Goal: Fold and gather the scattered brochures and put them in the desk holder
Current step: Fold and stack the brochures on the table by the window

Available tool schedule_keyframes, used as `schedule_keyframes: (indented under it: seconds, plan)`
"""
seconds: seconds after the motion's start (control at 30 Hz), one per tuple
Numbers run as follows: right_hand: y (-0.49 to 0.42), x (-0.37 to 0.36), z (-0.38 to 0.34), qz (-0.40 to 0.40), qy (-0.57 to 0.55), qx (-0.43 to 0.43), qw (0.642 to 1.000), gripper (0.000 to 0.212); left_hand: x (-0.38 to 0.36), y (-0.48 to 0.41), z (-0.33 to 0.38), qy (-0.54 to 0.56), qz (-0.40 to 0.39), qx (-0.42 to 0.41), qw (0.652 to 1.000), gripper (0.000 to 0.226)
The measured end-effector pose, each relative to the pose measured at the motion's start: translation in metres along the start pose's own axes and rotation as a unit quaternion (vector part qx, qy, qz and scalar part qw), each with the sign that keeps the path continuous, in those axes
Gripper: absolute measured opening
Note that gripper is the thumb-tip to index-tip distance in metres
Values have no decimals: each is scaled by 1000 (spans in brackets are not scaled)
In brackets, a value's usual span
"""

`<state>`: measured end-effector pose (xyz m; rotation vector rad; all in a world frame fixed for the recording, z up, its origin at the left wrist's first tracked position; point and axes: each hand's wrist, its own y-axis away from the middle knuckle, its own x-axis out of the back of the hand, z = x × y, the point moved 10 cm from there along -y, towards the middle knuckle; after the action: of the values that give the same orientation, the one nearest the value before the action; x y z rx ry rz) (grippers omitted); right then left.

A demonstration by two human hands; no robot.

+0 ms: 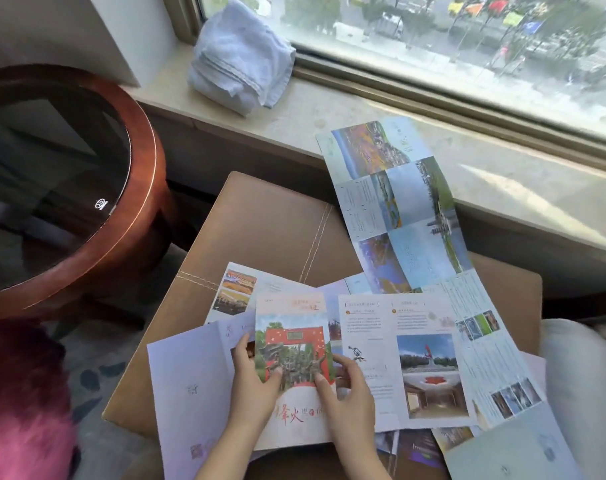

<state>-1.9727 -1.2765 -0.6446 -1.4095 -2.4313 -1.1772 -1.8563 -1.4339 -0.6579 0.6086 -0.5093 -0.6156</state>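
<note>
Centrally, a folded red brochure showed a red gate photo, and below it large red brush-style Chinese characters partly covered by the hands; the smaller print was too blurred to read. The left hand gripped its left edge, thumb on the cover and fingers curled behind. The right hand gripped the right edge the same way, thumb pressed on the front. Both forearms came up from the bottom edge.

It lay over other brochures scattered on a tan stitched ottoman. A white brochure lay open just right of it, with numbered text blocks and photos of a monument. A long brochure stretched unfolded from the sill down over the ottoman's right side. A pale sheet lay open to the left, partly under the left hand.

A round wooden table with a dark glass top stood at left, with a small white logo near its rim, unreadable. A crumpled white towel sat on the sill beneath the window. A white cushion touched the ottoman's right side.
</note>
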Motion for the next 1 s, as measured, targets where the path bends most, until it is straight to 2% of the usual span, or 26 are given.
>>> schedule_keyframes:
  seconds: [0.07,0.13,0.2,0.27,0.33,0.43,0.47,0.7,0.83,0.9,0.97,1.0]
  plan:
    - [3,25,-1,85,52,14,995,43,-2,-1,-7,19,-14,32,999,49]
    - [4,34,2,98,77,-13,992,62,-5,1,-9,58,-51,61,995,43]
    - [4,25,4,25,-8,-50,998,75,-8,5,-6,105,-98,73,987,42]
    - [6,9,2,-62,-125,-75,987,81,-9,7,-3,144,-131,71,978,44]
    - [9,1,-3,-110,-168,-71,977,73,-10,7,-2,167,-151,70,972,46]
    - [11,2,-9,-120,-204,-50,970,28,-16,8,0,193,-184,71,961,49]
    - [11,3,-9,-116,-220,-50,967,22,-19,9,2,194,-190,65,960,51]
    - [9,16,-2,-68,-248,-41,965,18,-27,9,7,32,-120,-8,992,53]
    - [2,15,12,-55,-217,-72,972,22,-36,8,1,38,-110,9,993,50]
    - [1,17,14,-36,-141,-54,988,24,-33,7,-3,50,-93,17,994,50]
    - [3,20,10,-14,-78,-36,996,40,-31,8,-2,67,-93,20,993,48]
    - [4,20,8,-17,-80,-33,996,48,-30,9,0,71,-96,17,993,45]
